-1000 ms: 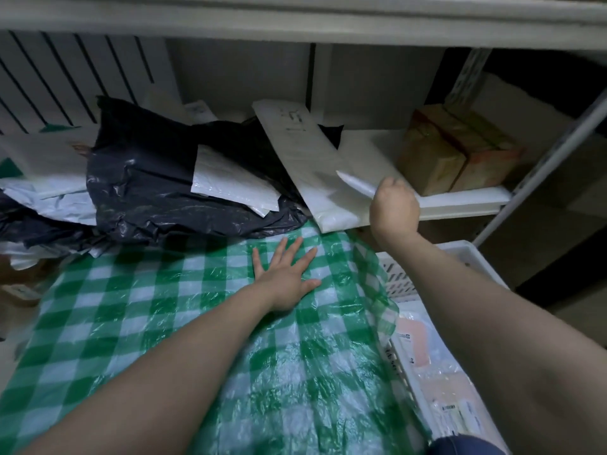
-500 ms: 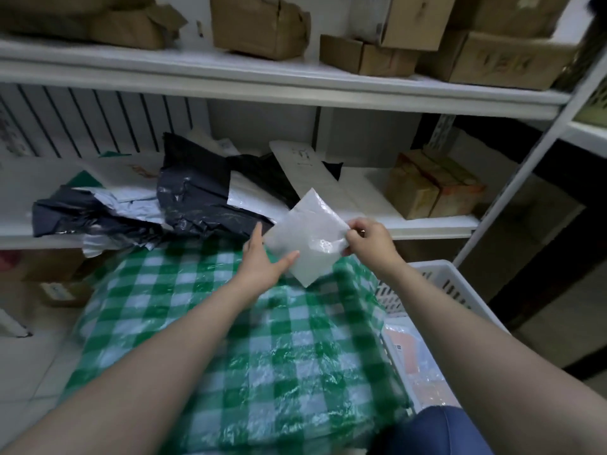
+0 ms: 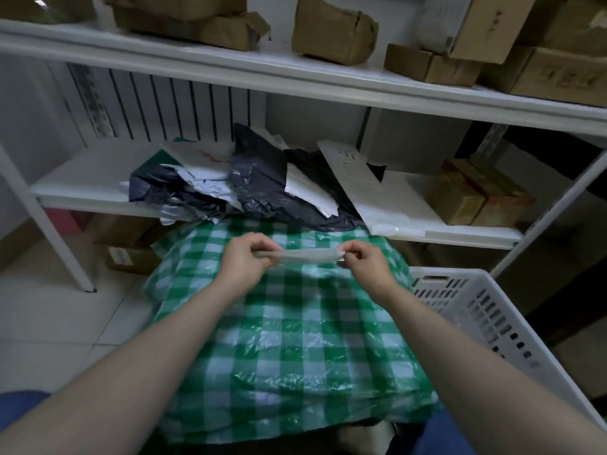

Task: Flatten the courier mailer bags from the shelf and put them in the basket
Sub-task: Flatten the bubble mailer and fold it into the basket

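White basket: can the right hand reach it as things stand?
Probably yes. The basket sits just to the right of the right hand, with nothing between them. That hand and the left hand both pinch the mailer, so it would come along.

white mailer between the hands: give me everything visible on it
The white mailer is small and pale, thin plastic by its look, seen nearly edge-on as a narrow horizontal strip. The left hand pinches one end, the right hand the other, above the green checked cloth. No print is legible.

both hands (image 3: 244, 257) (image 3: 363, 262) pinch white mailer (image 3: 307, 256) above checked cloth (image 3: 295, 339)
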The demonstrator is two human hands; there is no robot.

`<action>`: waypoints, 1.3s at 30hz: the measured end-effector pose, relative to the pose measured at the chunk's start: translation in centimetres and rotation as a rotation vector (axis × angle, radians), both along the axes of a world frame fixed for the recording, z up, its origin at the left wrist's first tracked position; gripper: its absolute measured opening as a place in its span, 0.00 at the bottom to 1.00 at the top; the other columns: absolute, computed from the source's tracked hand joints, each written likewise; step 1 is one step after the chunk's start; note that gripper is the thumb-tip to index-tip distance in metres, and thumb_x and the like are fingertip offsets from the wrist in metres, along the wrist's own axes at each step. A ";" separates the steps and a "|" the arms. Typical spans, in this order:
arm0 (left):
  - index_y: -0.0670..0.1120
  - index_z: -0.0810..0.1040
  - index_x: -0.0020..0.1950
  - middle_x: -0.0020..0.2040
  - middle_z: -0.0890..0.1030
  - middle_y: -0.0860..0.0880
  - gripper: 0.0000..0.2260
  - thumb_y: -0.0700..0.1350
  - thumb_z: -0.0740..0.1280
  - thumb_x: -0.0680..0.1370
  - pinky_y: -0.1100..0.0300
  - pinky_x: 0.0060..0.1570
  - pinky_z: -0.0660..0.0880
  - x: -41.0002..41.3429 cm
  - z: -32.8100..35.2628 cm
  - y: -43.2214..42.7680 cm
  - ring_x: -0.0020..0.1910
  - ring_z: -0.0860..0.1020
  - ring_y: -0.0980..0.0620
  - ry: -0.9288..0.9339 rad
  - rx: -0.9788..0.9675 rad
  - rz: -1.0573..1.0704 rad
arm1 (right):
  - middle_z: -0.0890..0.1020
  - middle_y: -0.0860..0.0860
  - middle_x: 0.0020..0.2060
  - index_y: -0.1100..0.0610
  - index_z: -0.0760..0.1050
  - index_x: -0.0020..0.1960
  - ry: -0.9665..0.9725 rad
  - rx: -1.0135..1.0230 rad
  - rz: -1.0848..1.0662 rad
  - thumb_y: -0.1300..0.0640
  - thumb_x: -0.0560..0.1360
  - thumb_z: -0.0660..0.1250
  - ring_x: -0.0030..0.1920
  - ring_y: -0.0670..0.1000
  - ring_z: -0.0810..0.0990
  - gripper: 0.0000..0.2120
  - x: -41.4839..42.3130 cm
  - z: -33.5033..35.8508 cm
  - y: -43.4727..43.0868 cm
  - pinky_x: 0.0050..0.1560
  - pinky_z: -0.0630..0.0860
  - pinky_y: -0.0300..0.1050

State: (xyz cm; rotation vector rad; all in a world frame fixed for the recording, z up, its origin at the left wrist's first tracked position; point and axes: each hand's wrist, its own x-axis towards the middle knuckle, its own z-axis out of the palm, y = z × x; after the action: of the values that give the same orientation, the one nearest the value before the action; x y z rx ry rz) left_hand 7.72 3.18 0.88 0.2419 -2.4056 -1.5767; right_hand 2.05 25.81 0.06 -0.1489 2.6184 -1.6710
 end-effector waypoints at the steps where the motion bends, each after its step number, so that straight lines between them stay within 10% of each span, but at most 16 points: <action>1: 0.55 0.81 0.38 0.42 0.81 0.56 0.16 0.33 0.76 0.70 0.59 0.51 0.78 0.5 -0.6 -0.4 0.44 0.80 0.56 0.003 -0.080 -0.044 | 0.81 0.53 0.38 0.52 0.81 0.43 0.009 0.067 -0.025 0.68 0.78 0.61 0.36 0.55 0.79 0.15 0.0 -0.3 -0.1 0.48 0.81 0.55; 5: 0.56 0.80 0.57 0.57 0.78 0.59 0.15 0.44 0.76 0.72 0.62 0.64 0.70 3.4 -2.6 -0.6 0.57 0.75 0.60 -0.229 -0.389 -0.538 | 0.80 0.48 0.50 0.54 0.81 0.59 -0.119 0.292 -0.024 0.62 0.80 0.62 0.23 0.40 0.71 0.12 0.4 -1.6 0.5 0.24 0.67 0.34; 9: 0.58 0.64 0.75 0.75 0.63 0.59 0.23 0.56 0.62 0.80 0.50 0.76 0.54 3.5 -4.4 -0.2 0.75 0.58 0.54 -0.194 -0.634 -0.399 | 0.75 0.54 0.68 0.56 0.74 0.68 -0.074 0.411 -0.003 0.59 0.81 0.60 0.54 0.51 0.79 0.16 0.9 -2.6 -0.4 0.53 0.76 0.42; 11: 0.56 0.53 0.79 0.79 0.51 0.58 0.24 0.54 0.54 0.84 0.48 0.77 0.43 2.4 -4.8 0.2 0.79 0.47 0.54 -0.170 -0.755 -0.299 | 0.68 0.55 0.73 0.57 0.69 0.72 0.011 0.540 0.037 0.54 0.82 0.58 0.70 0.54 0.68 0.19 1.5 -2.7 -2.0 0.70 0.64 0.48; 18: 0.50 0.40 0.80 0.80 0.38 0.56 0.26 0.47 0.47 0.84 0.48 0.77 0.38 0.9 -7.4 2.8 0.77 0.35 0.55 -0.283 -0.899 -0.406 | 0.43 0.49 0.79 0.54 0.42 0.80 0.071 0.937 0.388 0.44 0.83 0.40 0.78 0.49 0.38 0.28 4.2 -5.9 -6.3 0.76 0.35 0.53; 32: 0.49 0.45 0.81 0.81 0.44 0.53 0.25 0.48 0.46 0.84 0.51 0.77 0.40 0.9 -9.4 2.7 0.78 0.38 0.54 -0.211 -0.899 -0.372 | 0.45 0.49 0.79 0.54 0.43 0.79 0.177 0.895 0.335 0.39 0.71 0.25 0.78 0.48 0.40 0.40 4.7 -8.8 -6.0 0.77 0.37 0.52; 39: 0.49 0.45 0.81 0.81 0.43 0.53 0.24 0.50 0.46 0.85 0.52 0.77 0.42 1.0 -9.5 2.8 0.78 0.38 0.54 -0.208 -0.887 -0.375 | 0.45 0.48 0.79 0.54 0.43 0.79 0.160 0.906 0.332 0.44 0.83 0.39 0.78 0.47 0.39 0.28 4.7 -8.7 -5.4 0.77 0.37 0.50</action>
State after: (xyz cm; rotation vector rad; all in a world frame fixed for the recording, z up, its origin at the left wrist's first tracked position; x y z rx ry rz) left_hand 8.69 5.95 -8.59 -0.2418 -3.1658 -0.4494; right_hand 6.77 20.39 -8.64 -0.6406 2.9454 -0.3085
